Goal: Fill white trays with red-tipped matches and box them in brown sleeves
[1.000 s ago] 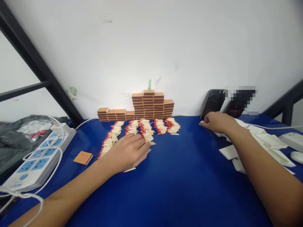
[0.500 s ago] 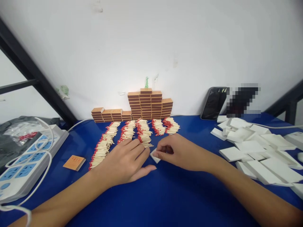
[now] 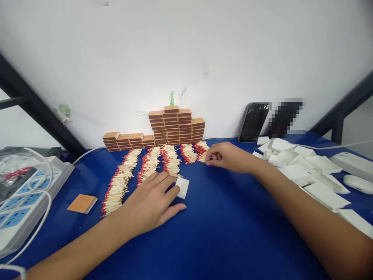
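My left hand [image 3: 155, 200] rests on the table, fingers bent and thumb stretched out apart. Its fingertips are beside a small white matchbox tray [image 3: 183, 187], whose left side they partly hide. Further back, my right hand [image 3: 225, 157] has thumb and forefinger pinched at the right edge of the rightmost pile of red-headed matches [image 3: 202, 149]. How many matches lie between the fingertips is hidden. Another short match pile [image 3: 189, 154] lies just left of it. Longer rows of matches [image 3: 171, 161] run behind and left of my left hand.
Stacked orange-brown matchboxes [image 3: 171, 128] stand against the wall. A single matchbox [image 3: 82, 203] lies at left, near a white power strip [image 3: 27, 198] with cables. White trays [image 3: 303, 163] are heaped at right, by a leaning phone [image 3: 253, 122] and a white case [image 3: 358, 183].
My right hand has left the white tray and moved back and right to the rightmost match pile. The left hand stays beside the tray. The view has shifted slightly right.
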### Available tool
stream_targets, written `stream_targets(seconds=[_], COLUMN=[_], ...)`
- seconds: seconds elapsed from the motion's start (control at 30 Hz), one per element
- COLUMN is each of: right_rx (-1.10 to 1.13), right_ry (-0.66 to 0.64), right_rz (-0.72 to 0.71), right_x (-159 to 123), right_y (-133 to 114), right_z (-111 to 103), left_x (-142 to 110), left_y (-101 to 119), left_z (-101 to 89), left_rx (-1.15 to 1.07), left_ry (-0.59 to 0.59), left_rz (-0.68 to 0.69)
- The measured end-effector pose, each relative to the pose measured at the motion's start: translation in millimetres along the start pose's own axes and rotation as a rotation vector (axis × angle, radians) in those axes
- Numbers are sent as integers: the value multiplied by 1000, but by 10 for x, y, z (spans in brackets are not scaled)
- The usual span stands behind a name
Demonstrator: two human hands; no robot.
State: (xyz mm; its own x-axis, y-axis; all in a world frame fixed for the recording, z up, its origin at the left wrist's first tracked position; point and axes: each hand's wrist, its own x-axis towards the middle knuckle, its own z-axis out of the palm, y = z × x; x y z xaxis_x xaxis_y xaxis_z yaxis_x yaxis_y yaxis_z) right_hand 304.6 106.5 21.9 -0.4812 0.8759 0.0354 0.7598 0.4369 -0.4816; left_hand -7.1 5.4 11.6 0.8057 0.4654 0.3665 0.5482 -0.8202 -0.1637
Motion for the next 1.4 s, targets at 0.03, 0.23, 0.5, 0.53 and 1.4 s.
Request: stream_targets(seconds=[0.03, 0.23, 0.5, 0.53, 1.4], right_rx=[-4, -12, -55, -57, -161], right_ry=[9, 12, 44, 43, -132], right_rz=[-2, -45, -96, -99, -6], right_x=[7, 35, 27, 26, -87], right_y=[-1, 48, 26, 20, -78], right_z=[10, 28, 36, 32, 67], left_x=[0, -9, -5, -4, -5], left_y=[-11, -36, -49, -53, -86], left_z=[8, 56, 40, 39, 41], left_rx=[-4, -33, -47, -45, -26], left_ry=[9, 40, 21, 24, 13], left_rz=[7, 27, 43, 47, -97])
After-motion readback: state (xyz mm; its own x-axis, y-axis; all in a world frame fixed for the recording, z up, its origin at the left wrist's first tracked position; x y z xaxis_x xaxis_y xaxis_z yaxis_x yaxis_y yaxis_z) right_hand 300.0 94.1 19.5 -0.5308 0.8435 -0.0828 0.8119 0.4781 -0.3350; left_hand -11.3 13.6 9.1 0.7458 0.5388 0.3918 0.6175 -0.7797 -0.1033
